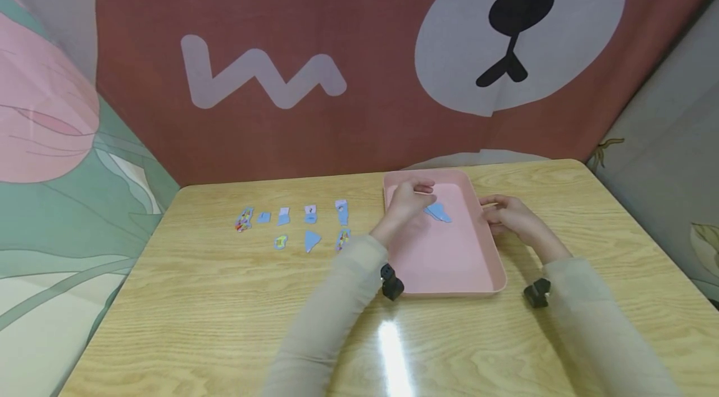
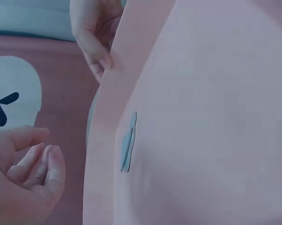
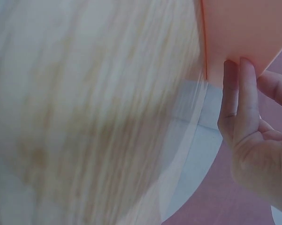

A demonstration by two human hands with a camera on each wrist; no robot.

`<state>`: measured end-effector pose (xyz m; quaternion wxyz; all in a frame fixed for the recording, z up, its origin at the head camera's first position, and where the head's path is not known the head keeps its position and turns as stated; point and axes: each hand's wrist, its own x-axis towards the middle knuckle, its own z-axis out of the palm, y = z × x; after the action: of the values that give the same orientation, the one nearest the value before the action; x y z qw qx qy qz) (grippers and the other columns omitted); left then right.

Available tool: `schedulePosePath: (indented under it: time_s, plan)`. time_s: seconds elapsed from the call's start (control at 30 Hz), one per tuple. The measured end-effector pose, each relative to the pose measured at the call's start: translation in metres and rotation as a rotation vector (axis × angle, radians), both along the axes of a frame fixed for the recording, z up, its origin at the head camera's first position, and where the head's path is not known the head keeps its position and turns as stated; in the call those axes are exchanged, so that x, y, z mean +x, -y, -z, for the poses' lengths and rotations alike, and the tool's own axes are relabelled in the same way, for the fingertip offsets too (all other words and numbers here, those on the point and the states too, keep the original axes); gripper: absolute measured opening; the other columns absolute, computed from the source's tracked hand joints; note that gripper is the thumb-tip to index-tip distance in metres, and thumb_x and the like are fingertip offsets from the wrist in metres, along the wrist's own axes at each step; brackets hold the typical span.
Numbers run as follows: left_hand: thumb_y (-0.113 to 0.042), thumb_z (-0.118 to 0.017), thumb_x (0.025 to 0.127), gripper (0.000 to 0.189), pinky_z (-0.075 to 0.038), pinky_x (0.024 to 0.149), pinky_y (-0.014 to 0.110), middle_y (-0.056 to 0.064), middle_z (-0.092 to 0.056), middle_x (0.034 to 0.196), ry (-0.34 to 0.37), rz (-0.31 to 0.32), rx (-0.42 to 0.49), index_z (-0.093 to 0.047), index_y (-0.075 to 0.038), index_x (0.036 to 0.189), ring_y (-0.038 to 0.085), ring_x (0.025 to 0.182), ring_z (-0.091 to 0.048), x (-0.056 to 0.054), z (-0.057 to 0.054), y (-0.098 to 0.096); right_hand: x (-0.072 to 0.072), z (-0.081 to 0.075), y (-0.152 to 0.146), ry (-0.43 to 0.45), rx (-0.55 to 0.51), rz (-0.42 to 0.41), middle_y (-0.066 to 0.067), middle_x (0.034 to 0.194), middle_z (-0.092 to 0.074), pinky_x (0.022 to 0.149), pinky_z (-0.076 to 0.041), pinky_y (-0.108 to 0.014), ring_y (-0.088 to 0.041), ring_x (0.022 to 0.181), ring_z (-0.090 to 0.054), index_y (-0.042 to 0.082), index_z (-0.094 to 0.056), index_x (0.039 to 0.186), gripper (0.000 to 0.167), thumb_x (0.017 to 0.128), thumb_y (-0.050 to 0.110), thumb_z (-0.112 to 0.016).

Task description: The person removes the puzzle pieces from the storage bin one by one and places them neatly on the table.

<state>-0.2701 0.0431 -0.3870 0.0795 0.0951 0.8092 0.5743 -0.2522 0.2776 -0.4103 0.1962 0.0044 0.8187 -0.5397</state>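
Note:
My left hand [image 1: 409,200] hovers over the far left part of a pink tray [image 1: 444,266], its fingers loosely bent with nothing visible between them. In the left wrist view the left hand [image 2: 30,180] shows a gap between thumb and fingers. Below and right of it, two thin blue puzzle pieces [image 1: 438,212] lie close together on the tray floor. At the tray's right wall, my right hand [image 1: 513,219] holds the edge, fingertips on the outer side and one digit at the rim. The right wrist view shows the right hand [image 3: 262,145] against the wall.
Left of the tray, several small pieces lie in two rows on the wooden table [image 1: 213,316], including a blue triangle [image 1: 311,240], a blue square [image 1: 264,217] and a multicoloured piece [image 1: 244,220]. A red-brown cloth [image 1: 281,141] with a bear print hangs behind.

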Motion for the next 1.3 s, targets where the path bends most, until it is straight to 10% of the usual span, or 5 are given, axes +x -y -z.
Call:
schedulePosePath:
  time_s: [0.63,1.3]
  plan:
    - [-0.003,-0.065,0.086,0.031,-0.054,0.072,0.017,0.013,-0.067,0.112,0.007,0.062,-0.159,-0.064,-0.002,0.118,0.025,0.102,-0.066,0.005,0.02,-0.006,0.002,-0.001,-0.002,-0.048,0.046,-0.018,-0.019,0.111,-0.058,0.074,-0.057,-0.022,0.001,0.08,-0.061,-0.015,-0.032,0.136,0.051,0.093,0.006,-0.049]
    - [0.005,-0.061,0.083,0.035,-0.054,0.087,0.025,0.013,-0.066,0.115,-0.033,0.074,-0.269,-0.064,-0.002,0.117,0.025,0.107,-0.064,0.0,0.036,-0.006,0.004,-0.005,-0.001,-0.048,0.08,-0.089,-0.024,0.114,-0.057,0.077,-0.058,-0.027,-0.007,0.084,-0.064,-0.014,-0.034,0.134,0.049,0.093,0.008,-0.049]
